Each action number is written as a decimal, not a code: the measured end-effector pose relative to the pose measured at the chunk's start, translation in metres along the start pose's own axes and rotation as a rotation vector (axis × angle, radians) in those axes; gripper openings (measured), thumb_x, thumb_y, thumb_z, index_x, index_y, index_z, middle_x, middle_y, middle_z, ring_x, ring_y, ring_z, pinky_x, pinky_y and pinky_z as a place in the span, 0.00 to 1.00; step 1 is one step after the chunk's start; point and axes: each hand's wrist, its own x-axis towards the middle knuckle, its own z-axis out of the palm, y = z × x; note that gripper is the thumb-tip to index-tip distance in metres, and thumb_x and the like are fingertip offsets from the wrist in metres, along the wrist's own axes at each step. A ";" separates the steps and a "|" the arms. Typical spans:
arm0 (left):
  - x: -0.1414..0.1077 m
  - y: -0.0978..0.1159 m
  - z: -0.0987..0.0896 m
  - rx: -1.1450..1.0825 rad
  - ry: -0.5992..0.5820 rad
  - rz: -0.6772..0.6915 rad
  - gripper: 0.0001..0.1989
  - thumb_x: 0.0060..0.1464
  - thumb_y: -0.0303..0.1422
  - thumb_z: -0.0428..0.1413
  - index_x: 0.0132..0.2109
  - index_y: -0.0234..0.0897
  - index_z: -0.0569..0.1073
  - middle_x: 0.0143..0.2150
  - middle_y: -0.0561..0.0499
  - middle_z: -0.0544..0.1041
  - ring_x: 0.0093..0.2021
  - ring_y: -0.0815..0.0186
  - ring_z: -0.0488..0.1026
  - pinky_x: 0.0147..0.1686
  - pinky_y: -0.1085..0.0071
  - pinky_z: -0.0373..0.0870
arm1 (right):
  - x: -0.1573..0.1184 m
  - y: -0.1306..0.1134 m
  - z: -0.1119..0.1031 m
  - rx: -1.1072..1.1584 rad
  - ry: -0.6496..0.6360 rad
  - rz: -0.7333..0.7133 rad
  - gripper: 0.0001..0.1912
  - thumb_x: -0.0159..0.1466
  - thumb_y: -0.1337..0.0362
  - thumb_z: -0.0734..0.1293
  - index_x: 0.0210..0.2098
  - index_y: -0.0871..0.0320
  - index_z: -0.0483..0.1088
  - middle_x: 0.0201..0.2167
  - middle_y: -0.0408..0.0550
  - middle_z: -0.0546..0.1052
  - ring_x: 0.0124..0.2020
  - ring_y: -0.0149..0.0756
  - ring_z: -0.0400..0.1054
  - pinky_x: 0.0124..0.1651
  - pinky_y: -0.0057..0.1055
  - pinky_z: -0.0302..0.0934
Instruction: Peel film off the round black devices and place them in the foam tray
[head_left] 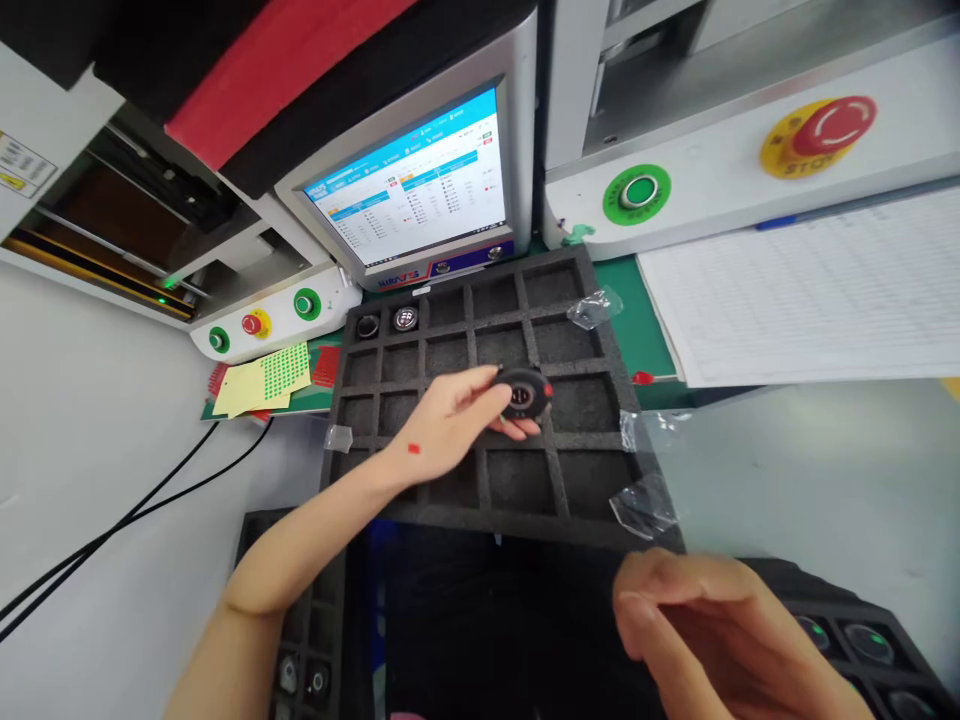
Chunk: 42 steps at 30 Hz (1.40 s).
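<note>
My left hand [457, 420] grips a round black watch case [523, 394] between thumb and fingers, over the middle of a black foam tray [581, 443]. A red dot [548, 390] shows on the case's right edge, and a small red sticker [414, 449] is on my left wrist. At the lower right, my right hand [720, 625] is raised, with thumb and index fingertip pressed together. Whatever may be in that pinch cannot be made out. Two similar round cases, one of them a watch case [405, 319] with a light centre, sit in the tray's far left compartments.
Behind the tray stands a monitor [420, 180] between machines with green buttons and a red stop button [834, 125]. Yellow sticker sheets [262, 380] lie at left, paper forms [810, 300] at right. Another foam tray [847, 600] with round parts is at lower right.
</note>
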 end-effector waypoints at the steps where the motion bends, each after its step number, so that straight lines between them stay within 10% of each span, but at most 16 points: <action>1: -0.014 0.000 0.006 -0.210 -0.013 -0.030 0.16 0.63 0.40 0.53 0.44 0.29 0.75 0.42 0.40 0.81 0.35 0.65 0.80 0.35 0.73 0.75 | 0.001 0.002 0.002 -0.025 -0.002 -0.031 0.09 0.62 0.76 0.66 0.37 0.56 0.70 0.28 0.42 0.71 0.28 0.29 0.67 0.30 0.22 0.65; 7: -0.079 -0.012 0.039 -0.594 0.065 -0.072 0.10 0.55 0.35 0.63 0.41 0.32 0.79 0.33 0.46 0.82 0.30 0.69 0.79 0.34 0.76 0.76 | 0.007 0.007 0.017 -0.133 -0.080 -0.091 0.10 0.66 0.72 0.66 0.45 0.54 0.72 0.40 0.44 0.75 0.39 0.28 0.71 0.44 0.20 0.69; 13: -0.102 -0.023 0.032 -0.189 0.158 0.110 0.10 0.59 0.33 0.60 0.46 0.35 0.79 0.38 0.46 0.84 0.36 0.65 0.81 0.38 0.74 0.77 | 0.004 -0.007 0.024 -0.197 -0.152 -0.115 0.10 0.64 0.72 0.69 0.42 0.52 0.75 0.39 0.41 0.79 0.37 0.30 0.74 0.40 0.24 0.72; 23: -0.114 -0.021 0.013 0.297 0.131 0.382 0.11 0.62 0.32 0.56 0.48 0.31 0.76 0.40 0.46 0.83 0.38 0.67 0.80 0.41 0.76 0.75 | 0.002 0.000 0.027 -0.251 -0.204 -0.123 0.07 0.64 0.68 0.71 0.39 0.47 0.76 0.35 0.32 0.80 0.38 0.27 0.77 0.58 0.25 0.67; 31: -0.116 -0.024 0.009 0.247 0.038 0.392 0.10 0.61 0.28 0.57 0.49 0.29 0.76 0.44 0.45 0.83 0.45 0.66 0.80 0.47 0.76 0.74 | 0.030 0.000 0.017 -0.148 -0.515 0.028 0.10 0.62 0.58 0.73 0.26 0.52 0.73 0.31 0.37 0.80 0.33 0.27 0.77 0.37 0.13 0.70; 42: -0.111 -0.023 0.012 0.218 0.081 0.398 0.10 0.62 0.29 0.57 0.49 0.30 0.76 0.43 0.45 0.83 0.41 0.68 0.80 0.44 0.78 0.74 | 0.014 0.003 0.016 -0.200 -0.309 -0.192 0.07 0.62 0.71 0.72 0.35 0.51 0.77 0.34 0.38 0.81 0.39 0.33 0.77 0.54 0.31 0.71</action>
